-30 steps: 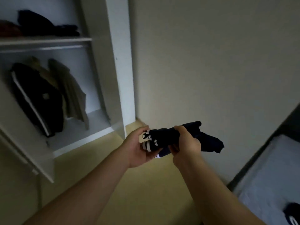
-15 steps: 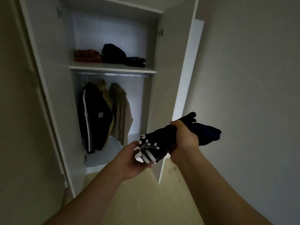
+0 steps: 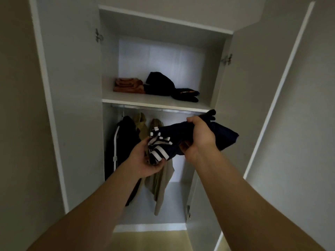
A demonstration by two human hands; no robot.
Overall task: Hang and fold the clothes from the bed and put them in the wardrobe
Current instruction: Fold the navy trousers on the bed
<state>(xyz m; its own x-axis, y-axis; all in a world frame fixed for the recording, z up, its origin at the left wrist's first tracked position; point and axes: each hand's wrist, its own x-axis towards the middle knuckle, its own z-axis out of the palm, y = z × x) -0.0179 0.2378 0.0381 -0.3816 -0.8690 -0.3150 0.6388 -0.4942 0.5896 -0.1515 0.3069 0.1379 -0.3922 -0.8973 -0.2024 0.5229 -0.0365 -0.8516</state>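
As you now stand: you face the open wardrobe (image 3: 223,87) square on. A second ago your view took in bare wall and floor, with the wardrobe tilted off to your left.
Garment: the folded dark garment (image 3: 174,140) with white stripes is in the air in front of the hanging section, just under the shelf (image 3: 126,100). It sits higher against the wardrobe than half a second ago.
Left hand (image 3: 145,162): palm up under the striped end, thumb and fingers curled round it. Grip unchanged.
Right hand (image 3: 199,136): clamps over the middle of the bundle from above, fingers wrapped round the cloth. The fingertips are hidden under it. Grip unchanged.
Shelf contents: an orange folded pile (image 3: 126,85) at left, black clothes (image 3: 159,84) beside it running toward the right.
Rail (image 3: 145,107): a black jacket (image 3: 123,142) and khaki garments (image 3: 159,178) hang below it.
Reading: folding of this piece looks finished and the carry is over; you appear set to place it.
Next move: probably lift it over the shelf edge onto the bare board in front or at far right.
Risk: the fold may loosen when you let go.
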